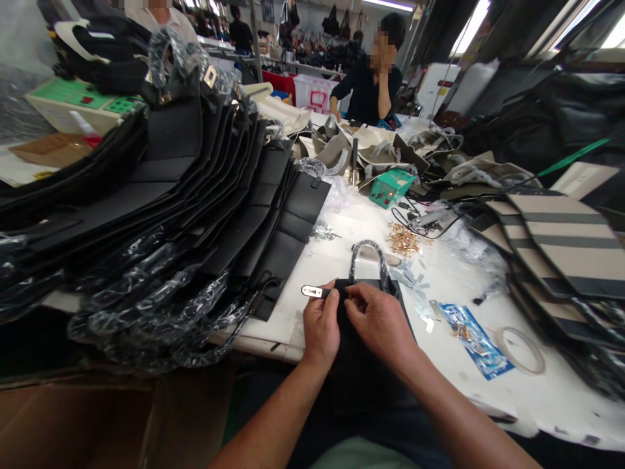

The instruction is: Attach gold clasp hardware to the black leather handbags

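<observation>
A black bag panel (pixel 359 365) with a plastic-wrapped handle (pixel 370 249) lies against the table edge and over my lap. My left hand (pixel 322 326) is closed on a short black strap, its thumb on top. At the strap's end a silver metal plate (pixel 312 291) sticks out to the left. My right hand (pixel 378 319) is pinched over the panel just below the handle, close to the left fingertips. Whatever is between its fingers is too small or too hidden to make out.
Black bag panels (pixel 234 215) are stacked high on the left. A green box (pixel 389 187), gold metal pieces (pixel 404 239), a blue packet (pixel 476 339) and a tape roll (pixel 520 350) lie on the white table (pixel 342 221). Striped panels (pixel 561 241) stand right. A person (pixel 374 88) sits opposite.
</observation>
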